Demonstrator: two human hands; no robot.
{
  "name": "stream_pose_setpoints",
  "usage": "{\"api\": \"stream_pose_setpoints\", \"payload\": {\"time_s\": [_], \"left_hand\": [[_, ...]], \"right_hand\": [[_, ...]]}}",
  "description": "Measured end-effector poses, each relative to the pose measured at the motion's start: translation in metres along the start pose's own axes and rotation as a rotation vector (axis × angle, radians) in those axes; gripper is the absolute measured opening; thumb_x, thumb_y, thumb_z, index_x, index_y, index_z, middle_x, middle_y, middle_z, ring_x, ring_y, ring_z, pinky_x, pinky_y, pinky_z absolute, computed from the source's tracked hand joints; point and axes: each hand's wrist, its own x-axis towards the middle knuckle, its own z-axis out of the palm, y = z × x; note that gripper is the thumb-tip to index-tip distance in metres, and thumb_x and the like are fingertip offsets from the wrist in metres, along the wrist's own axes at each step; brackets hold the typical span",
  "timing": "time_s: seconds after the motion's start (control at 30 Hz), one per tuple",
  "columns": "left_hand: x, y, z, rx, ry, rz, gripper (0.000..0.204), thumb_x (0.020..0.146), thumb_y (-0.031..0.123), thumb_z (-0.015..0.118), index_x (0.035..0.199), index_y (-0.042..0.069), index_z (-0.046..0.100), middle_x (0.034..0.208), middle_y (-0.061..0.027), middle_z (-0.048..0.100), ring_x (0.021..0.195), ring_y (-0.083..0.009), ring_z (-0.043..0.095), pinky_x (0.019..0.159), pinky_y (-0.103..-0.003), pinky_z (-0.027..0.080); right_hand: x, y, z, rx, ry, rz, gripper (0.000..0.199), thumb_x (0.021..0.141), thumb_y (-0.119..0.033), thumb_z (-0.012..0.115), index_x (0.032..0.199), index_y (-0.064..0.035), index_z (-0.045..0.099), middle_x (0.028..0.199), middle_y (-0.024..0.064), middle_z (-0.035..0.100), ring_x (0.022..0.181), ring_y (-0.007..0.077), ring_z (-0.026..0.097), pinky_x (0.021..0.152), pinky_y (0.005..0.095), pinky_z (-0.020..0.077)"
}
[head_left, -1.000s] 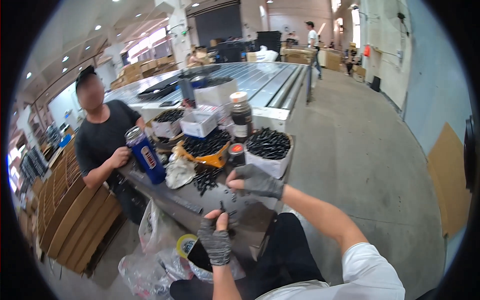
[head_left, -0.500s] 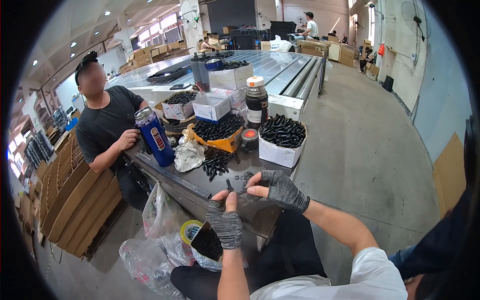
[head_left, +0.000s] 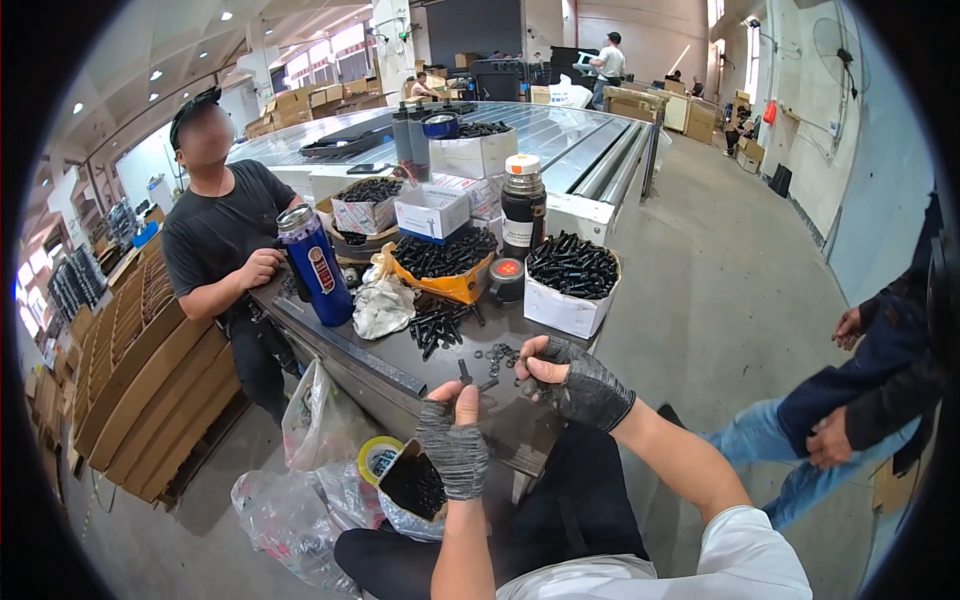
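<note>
My left hand, in a grey fingerless glove, pinches a small black bolt that stands up between thumb and fingers. My right hand, gloved alike, is closed at the fingertips just right of it; small dark pieces show under its fingers, too small to name. Between and beyond my hands, several small dark rings lie on the dark tabletop. Farther off is a loose heap of black bolts. A second short dark piece shows beside the held bolt; whether it is held or lying I cannot tell.
A white box of bolts, an orange-edged bag of bolts, a black thermos, a blue bottle and a white rag stand around. Below is an open bolt container. One person stands left, another right.
My right hand has drawn a little right, away from the left, uncovering more rings. The left still holds the bolt. A person in jeans has come further into view at the right.
</note>
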Motion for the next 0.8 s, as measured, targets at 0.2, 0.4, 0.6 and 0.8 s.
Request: {"api": "stream_pose_setpoints", "payload": {"time_s": [0.2,0.4,0.6,0.8], "left_hand": [[0.001,-0.007,-0.002,-0.078,-0.012,-0.035,0.018,0.094,0.011,0.068,0.105,-0.002,0.061,0.089,-0.0051,0.063,0.075,-0.0122,0.06,0.069,-0.026,0.053],[0.001,-0.003,-0.001,-0.057,-0.019,-0.029,0.017,0.094,0.011,0.069,0.104,-0.001,0.062,0.087,-0.0047,0.064,0.075,-0.0117,0.061,0.069,-0.026,0.052],[0.0,-0.001,-0.001,0.009,-0.013,-0.026,0.019,0.09,0.014,0.072,0.101,0.0,0.066,0.092,-0.006,0.065,0.085,-0.0151,0.06,0.079,-0.029,0.049],[0.0,0.001,-0.002,-0.027,0.047,-0.003,0.018,0.089,0.012,0.073,0.101,0.001,0.066,0.091,-0.0054,0.065,0.085,-0.0142,0.06,0.079,-0.028,0.048]], "right_hand": [[-0.006,-0.002,-0.006,0.135,-0.091,0.023,0.017,0.097,-0.018,0.064,0.111,-0.0093,0.057,0.1,0.0036,0.061,0.086,0.0135,0.059,0.076,0.0285,0.0502],[-0.006,-0.005,-0.001,0.073,-0.009,0.015,0.016,0.096,-0.014,0.065,0.11,-0.0082,0.06,0.097,0.0036,0.065,0.082,0.0141,0.063,0.072,0.0262,0.0528],[0.001,0.0,0.013,-0.798,0.186,-0.337,0.014,0.093,-0.005,0.065,0.105,0.0005,0.064,0.095,0.0061,0.069,0.09,0.0126,0.065,0.084,0.0287,0.0529],[0.005,0.018,0.029,-0.635,0.099,-0.376,0.01,0.091,-0.001,0.065,0.101,0.0,0.062,0.101,0.0073,0.067,0.094,0.0126,0.063,0.085,0.0293,0.0512]]}}
